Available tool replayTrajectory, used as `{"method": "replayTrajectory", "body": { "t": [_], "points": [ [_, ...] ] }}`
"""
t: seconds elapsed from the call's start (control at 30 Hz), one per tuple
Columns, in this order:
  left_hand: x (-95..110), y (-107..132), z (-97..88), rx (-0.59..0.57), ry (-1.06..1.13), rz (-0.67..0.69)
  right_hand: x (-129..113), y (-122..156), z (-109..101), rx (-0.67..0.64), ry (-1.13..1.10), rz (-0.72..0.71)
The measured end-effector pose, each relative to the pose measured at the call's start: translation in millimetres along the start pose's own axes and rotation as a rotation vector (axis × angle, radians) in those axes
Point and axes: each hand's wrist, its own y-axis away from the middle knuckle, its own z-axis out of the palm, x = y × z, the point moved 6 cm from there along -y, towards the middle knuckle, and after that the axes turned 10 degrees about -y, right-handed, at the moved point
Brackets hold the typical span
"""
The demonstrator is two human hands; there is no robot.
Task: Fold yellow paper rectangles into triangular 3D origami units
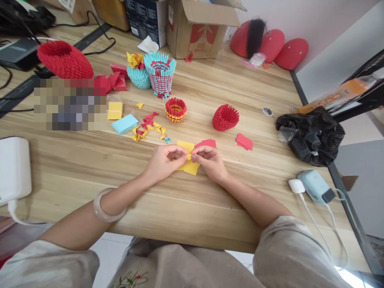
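Observation:
Between the fingertips of my left hand (166, 162) and my right hand (211, 162) is a small piece of yellow paper (189, 157), pinched from both sides; its folds are mostly covered by my fingers. Under it on the table lie yellow paper sheets (191, 168). Red paper sheets (207, 143) sit just behind my right hand. Beyond my left hand are scattered folded yellow pieces (139, 134) and red pieces (149, 119), with a blue paper pad (125, 124) and a yellow paper pad (115, 110) beside them.
Behind stand a red-and-yellow folded-paper bowl (176, 110), a red paper bowl (225, 117) and a blue-and-red paper vase (161, 76). More red sheets (244, 141) lie right. A black plastic bag (312, 136) and a blue charger (316, 187) are at the right edge; a cardboard box (201, 34) stands at the back.

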Motion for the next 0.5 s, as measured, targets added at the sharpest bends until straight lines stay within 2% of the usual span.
{"method": "replayTrajectory", "body": {
  "t": [0.27, 0.37, 0.5],
  "points": [
    [-10, -4, 6.2, -0.174, 0.290, -0.295, -13, 2, 6, -0.123, 0.131, -0.176],
    [-11, -3, 6.1, -0.197, 0.360, -0.339, -11, 1, 5, -0.121, 0.063, -0.125],
    [-10, -3, 4.8, -0.213, 0.411, -0.322, 1, 0, 4, -0.106, -0.133, 0.057]
  ]
}}
